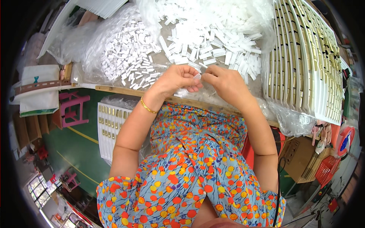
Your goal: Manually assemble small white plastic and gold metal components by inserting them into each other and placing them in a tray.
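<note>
Dotted blue cloth dress [182,159] nearest. Left hand [177,80] pinches translucent plastic piece [197,76]; right hand [228,83] bunched, load unclear. White plastic strips [228,57] look unworked.

Two hands [178,80] [227,83], one bracelet [147,107]

A smooth green floor [85,152] marked with thin yellow lines [84,135] spreads along the left side of the room. On it, near the long grey-topped workbench with a pale wooden front edge [121,91], stands a pink plastic stool [78,100]. Farther off at the lower left, daylight shows bright in a dark-barred window with small rectangular panes [38,190]. At the right, a brown cardboard box [298,159] sits below bench level, with a red plastic lattice basket [327,171] just beside it. The outermost surroundings bend and blur into the dark rim.
</note>
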